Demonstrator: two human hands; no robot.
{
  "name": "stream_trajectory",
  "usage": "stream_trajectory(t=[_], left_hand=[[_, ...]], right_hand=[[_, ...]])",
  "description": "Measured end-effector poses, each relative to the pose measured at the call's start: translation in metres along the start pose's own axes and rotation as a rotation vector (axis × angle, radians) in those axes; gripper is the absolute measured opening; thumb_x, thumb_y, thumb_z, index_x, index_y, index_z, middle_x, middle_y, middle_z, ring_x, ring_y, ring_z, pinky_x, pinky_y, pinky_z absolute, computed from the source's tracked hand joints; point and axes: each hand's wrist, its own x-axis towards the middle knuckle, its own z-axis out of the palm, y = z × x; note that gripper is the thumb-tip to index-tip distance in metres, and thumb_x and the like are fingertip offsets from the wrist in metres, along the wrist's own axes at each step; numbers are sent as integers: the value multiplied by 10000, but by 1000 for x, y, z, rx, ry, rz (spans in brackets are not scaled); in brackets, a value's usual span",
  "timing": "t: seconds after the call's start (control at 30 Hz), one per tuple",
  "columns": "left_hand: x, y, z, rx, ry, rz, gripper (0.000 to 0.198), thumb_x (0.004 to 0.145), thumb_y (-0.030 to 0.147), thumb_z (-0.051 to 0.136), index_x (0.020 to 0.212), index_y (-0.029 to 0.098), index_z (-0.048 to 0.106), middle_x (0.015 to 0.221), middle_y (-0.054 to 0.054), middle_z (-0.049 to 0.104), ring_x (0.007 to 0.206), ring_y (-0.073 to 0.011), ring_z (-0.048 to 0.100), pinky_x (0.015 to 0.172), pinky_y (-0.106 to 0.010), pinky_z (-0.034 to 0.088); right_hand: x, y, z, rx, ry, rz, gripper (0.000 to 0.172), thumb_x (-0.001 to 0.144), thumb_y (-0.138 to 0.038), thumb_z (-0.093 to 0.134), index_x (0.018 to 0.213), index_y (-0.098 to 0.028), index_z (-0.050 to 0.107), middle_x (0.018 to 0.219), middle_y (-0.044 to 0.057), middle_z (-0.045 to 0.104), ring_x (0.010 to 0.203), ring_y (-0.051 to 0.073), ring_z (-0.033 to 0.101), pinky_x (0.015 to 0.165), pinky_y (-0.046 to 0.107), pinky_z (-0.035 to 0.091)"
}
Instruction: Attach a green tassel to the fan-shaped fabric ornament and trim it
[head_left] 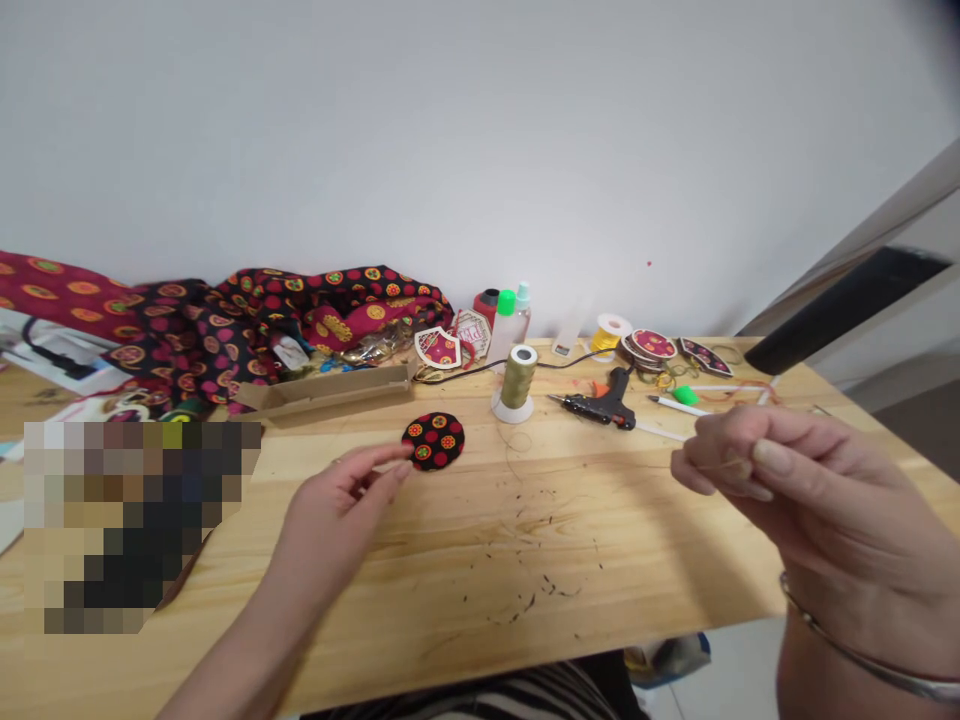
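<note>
My left hand (349, 495) has its thumb and index finger closed at the left edge of a round fabric-covered disc (435, 440), black with red and yellow patterned dots. Raised at the right, my right hand (757, 470) is closed in a pinch on a fine golden thread (724, 465). The thread runs faintly leftward over the table toward a standing spool of olive thread (517, 385), beside which a loose loop lies. Whether the right fingers also hold a needle cannot be made out.
A black glue gun (604, 402) lies right of the spool, near a white pen (675, 405). Bottles (506, 325), a yellow spool (609, 335) and patterned pieces (652, 345) stand behind. Left are a cardboard tray (330, 397) and bunched fabric (225, 320). Dark scraps (529, 600) litter the wooden table (375, 640).
</note>
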Motion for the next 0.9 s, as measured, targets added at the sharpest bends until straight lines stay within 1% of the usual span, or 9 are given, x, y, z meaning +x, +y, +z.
stream_trajectory(t=[0.07,0.1,0.17,0.27,0.37,0.43,0.6,0.73,0.9], left_hand=[[-2,9,1,22,66,146,284,743,322,636,1013,259,697,1133,-44,664,736,-190,602,702,-303,457],[-3,16,2,2,84,219,277,752,306,633,1018,268,702,1195,-38,639,857,-214,611,787,-309,447],[-7,33,3,-84,54,304,258,778,264,621,1018,261,715,1222,-37,630,1084,-238,554,938,-292,379],[-11,61,7,-204,-56,394,231,786,238,623,989,246,731,1178,-44,660,1111,-243,553,985,-294,353],[-12,81,13,-335,-226,358,306,752,219,669,1054,246,705,1082,-53,703,1051,-253,596,939,-318,407],[-10,87,19,-416,-290,298,274,733,224,691,1005,232,723,985,-56,730,976,-245,631,868,-310,457],[4,84,34,-685,-255,173,133,747,265,688,822,172,746,845,-65,744,903,-219,654,888,-337,457],[12,82,44,-979,-314,150,117,793,242,642,806,148,711,867,-70,738,917,-205,656,915,-370,454],[14,88,49,-1104,-393,124,115,830,219,588,754,148,638,828,-56,725,837,-190,680,872,-393,486]], right_hand=[[3,-10,10,-172,9,9,190,770,-360,663,670,-203,629,593,-8,504,566,117,444,529,246,374],[6,-14,16,-265,-5,6,189,771,-348,662,658,-200,632,595,-1,517,565,119,444,505,242,354],[15,-21,31,-400,-88,-24,211,786,-340,641,633,-195,632,568,-2,502,532,111,413,465,240,310],[32,-27,52,-476,-243,-71,225,809,-365,603,670,-191,632,549,-18,461,494,93,358,433,234,260],[51,-32,68,-482,-350,-131,244,823,-355,579,667,-172,620,533,-37,414,479,73,319,422,222,232],[62,-36,75,-479,-373,-166,262,820,-313,580,610,-158,595,520,-45,414,475,63,325,428,216,241],[78,-45,87,-359,-417,-125,252,823,-288,564,623,-141,610,596,6,585,572,93,526,526,217,400],[84,-46,93,-286,-347,-71,197,789,-297,612,670,-139,616,592,9,599,547,94,543,511,217,422],[92,-45,104,-163,-231,-36,237,802,-268,607,604,-159,536,473,-38,509,431,64,456,410,181,358]])
